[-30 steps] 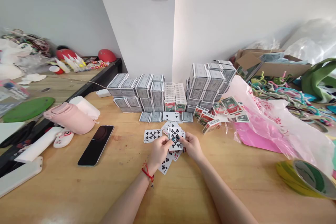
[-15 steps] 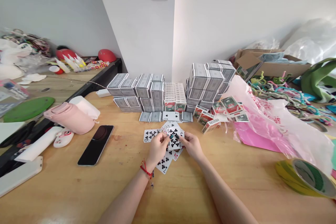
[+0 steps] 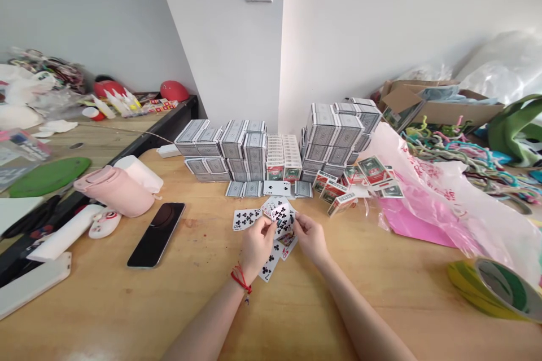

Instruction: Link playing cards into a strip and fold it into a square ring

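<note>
A ten of clubs point(image 3: 281, 213) is pinched at its left edge by my left hand point(image 3: 257, 241), which has a red string bracelet on its wrist. The card looks bent or tilted and a little blurred. By its right side, my right hand point(image 3: 312, 238) has thumb and fingers pressed together; whether a card edge is between them is hidden. Beneath and around the hands lie loose face-up playing cards, among them a seven of clubs point(image 3: 268, 269), a club card point(image 3: 245, 218) to the left and a picture card point(image 3: 287, 240).
Behind the cards stand stacks of grey-backed decks point(image 3: 243, 146) point(image 3: 334, 130) and red-green card boxes point(image 3: 283, 158). A phone point(image 3: 156, 235) and pink pouch point(image 3: 121, 192) lie left. Pink plastic wrapping point(image 3: 417, 223) and yellow tape point(image 3: 478, 287) are right.
My right hand's fingertips have shifted off the front of the ten of clubs to its right side. The ten has tilted in my left hand, and a picture card below shows more.
</note>
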